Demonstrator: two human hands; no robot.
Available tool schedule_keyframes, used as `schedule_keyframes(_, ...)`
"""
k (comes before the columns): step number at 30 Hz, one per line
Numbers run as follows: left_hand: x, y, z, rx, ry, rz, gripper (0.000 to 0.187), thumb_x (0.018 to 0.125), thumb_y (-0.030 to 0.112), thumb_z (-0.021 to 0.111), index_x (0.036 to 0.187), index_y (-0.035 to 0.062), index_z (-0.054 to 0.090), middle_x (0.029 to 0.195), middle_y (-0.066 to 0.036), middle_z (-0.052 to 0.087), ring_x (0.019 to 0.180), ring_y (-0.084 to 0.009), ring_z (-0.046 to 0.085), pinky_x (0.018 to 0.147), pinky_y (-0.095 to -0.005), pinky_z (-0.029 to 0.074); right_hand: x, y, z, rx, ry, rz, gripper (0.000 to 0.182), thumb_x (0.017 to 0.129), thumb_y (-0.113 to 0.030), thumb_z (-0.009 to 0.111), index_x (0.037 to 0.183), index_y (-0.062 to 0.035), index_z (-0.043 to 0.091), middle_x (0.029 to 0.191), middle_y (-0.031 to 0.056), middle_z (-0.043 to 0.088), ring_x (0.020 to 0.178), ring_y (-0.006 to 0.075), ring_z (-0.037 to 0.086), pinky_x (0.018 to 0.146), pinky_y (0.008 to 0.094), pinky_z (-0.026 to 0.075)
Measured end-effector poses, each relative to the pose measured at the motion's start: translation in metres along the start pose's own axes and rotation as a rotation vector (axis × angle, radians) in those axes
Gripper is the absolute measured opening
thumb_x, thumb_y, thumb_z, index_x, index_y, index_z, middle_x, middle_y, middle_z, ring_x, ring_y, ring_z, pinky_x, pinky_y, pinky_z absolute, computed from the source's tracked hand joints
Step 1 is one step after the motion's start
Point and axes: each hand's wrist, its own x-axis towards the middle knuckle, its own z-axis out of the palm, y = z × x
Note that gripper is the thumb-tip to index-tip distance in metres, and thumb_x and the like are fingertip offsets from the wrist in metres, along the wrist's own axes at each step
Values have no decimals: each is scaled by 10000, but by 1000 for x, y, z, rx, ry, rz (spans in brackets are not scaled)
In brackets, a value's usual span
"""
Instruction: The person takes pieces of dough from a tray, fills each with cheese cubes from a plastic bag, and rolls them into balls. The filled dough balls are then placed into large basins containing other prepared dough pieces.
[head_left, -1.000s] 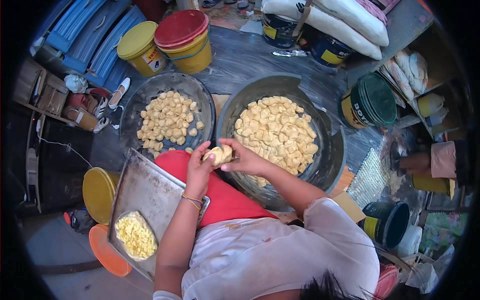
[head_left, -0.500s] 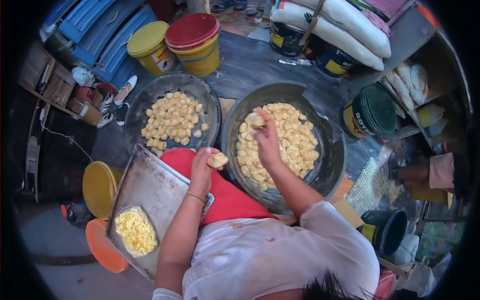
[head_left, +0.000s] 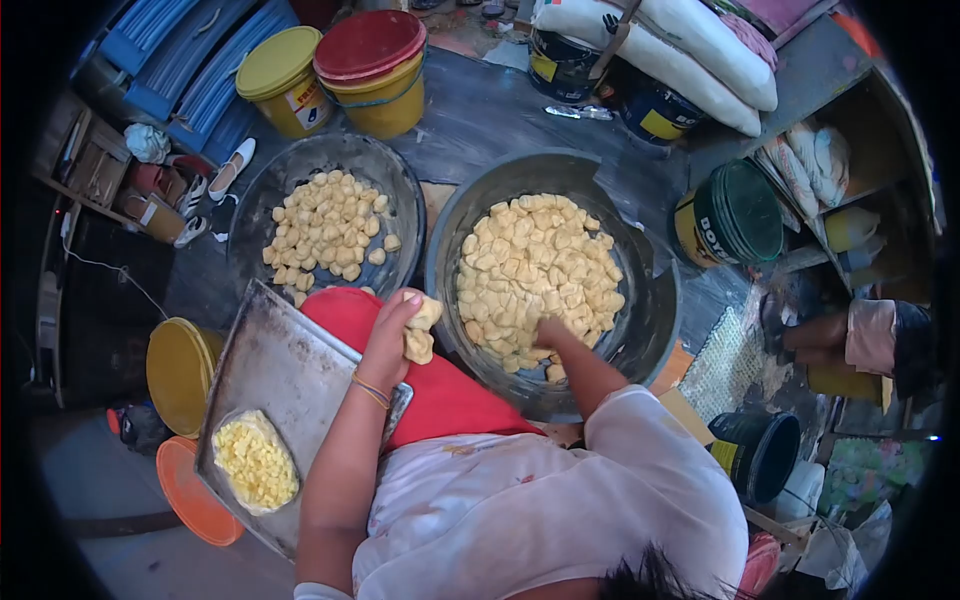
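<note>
My left hand, with thin bands at the wrist, is closed around pale dough pieces, at least two of them, above my red-clad leg. My right hand reaches into the near part of a dark round basin heaped with dough pieces. Its fingers are blurred and partly hidden, so what they hold does not show. To the left, a second dark basin carries a looser group of dough pieces. By my left forearm, a worn metal tray bears a clear bag of yellow cubes.
Yellow buckets, one with a red lid, stand behind the basins. A green bucket and white sacks are at the right. An orange lid lies beside the tray. Another person's legs show at the far right.
My right hand has gone from above the pile, where it held a dough piece, down into the basin. My left hand now shows more dough than the single piece before.
</note>
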Motion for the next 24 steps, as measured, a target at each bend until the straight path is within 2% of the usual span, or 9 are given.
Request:
schedule_keyframes(1, 1, -2, 0, 0, -9, 31, 129, 905, 205, 515, 901, 78, 538, 825, -1, 558, 734, -71, 538, 618, -216, 453, -43, -14, 13, 27, 179, 139, 739, 607, -360, 772, 1206, -31, 488, 1220, 166, 507, 1077, 374, 523, 884, 417, 465)
schedule_keyframes(3, 3, -3, 1, 31, -6, 53, 111, 895, 192, 520, 899, 81, 534, 834, -4, 554, 747, -72, 536, 604, -209, 444, -58, -23, 24, 64, 208, 130, 663, 676, -287, 722, 1242, -97, 433, 1253, 143, 438, 1119, 373, 484, 880, 442, 461)
schedule_keyframes(6, 2, -3, 2, 31, -50, 14, 119, 889, 198, 533, 897, 79, 531, 823, -13, 555, 742, -90, 553, 617, -226, 480, -49, -19, 32, 178, 306, 110, 297, 770, -207, 578, 1056, -133, 539, 1085, 137, 548, 962, 373, 567, 785, 454, 482)
schedule_keyframes(9, -1, -1, 5, 7, -47, -11, 136, 879, 203, 546, 898, 69, 528, 808, -25, 555, 728, -115, 573, 613, -272, 529, -46, -6, 4, 365, 419, 88, 236, 762, -222, 595, 969, -113, 568, 960, 146, 593, 874, 364, 596, 745, 418, 486)
schedule_keyframes(14, 0, 0, 4, -22, -30, -43, 157, 854, 225, 542, 860, 71, 509, 828, -75, 560, 679, -166, 592, 531, -345, 552, 3, 43, 5, 950, 994, 312, 157, 790, -164, 577, 891, -47, 550, 809, 122, 563, 722, 280, 567, 694, 360, 461)
schedule_keyframes(17, -1, 3, 6, 10, -49, -69, 160, 845, 220, 543, 850, 65, 505, 925, -119, 571, 665, -175, 597, 505, -329, 547, -1, 46, -18, 1535, 991, 356, 105, 811, -147, 554, 866, -58, 547, 811, 84, 561, 667, 217, 532, 647, 310, 451)
schedule_keyframes(21, 0, 3, 6, -20, -47, -43, 176, 838, 228, 545, 845, 57, 503, 1026, -161, 566, 685, -183, 610, 500, -323, 548, 4, 44, -28, 1812, 939, 330, 184, 823, -191, 541, 954, -64, 528, 788, 57, 548, 640, 180, 512, 554, 328, 487)
schedule_keyframes(23, 1, 3, 4, -49, -70, -70, 122, 838, 169, 538, 837, 57, 492, 1031, -159, 583, 721, -191, 621, 507, -324, 551, -7, 40, -46, 2684, 376, 191, 219, 852, -177, 488, 1032, -56, 520, 834, 88, 545, 653, 199, 520, 585, 347, 500)
schedule_keyframes(24, 2, 3, 5, -50, -69, -72, 122, 838, 169, 538, 837, 57, 492, 1031, -159, 583, 721, -191, 621, 507, -324, 551, -14, 34, -58, 2684, 376, 194, 219, 852, -177, 488, 1032, -56, 520, 834, 88, 545, 653, 199, 520, 585, 347, 500)
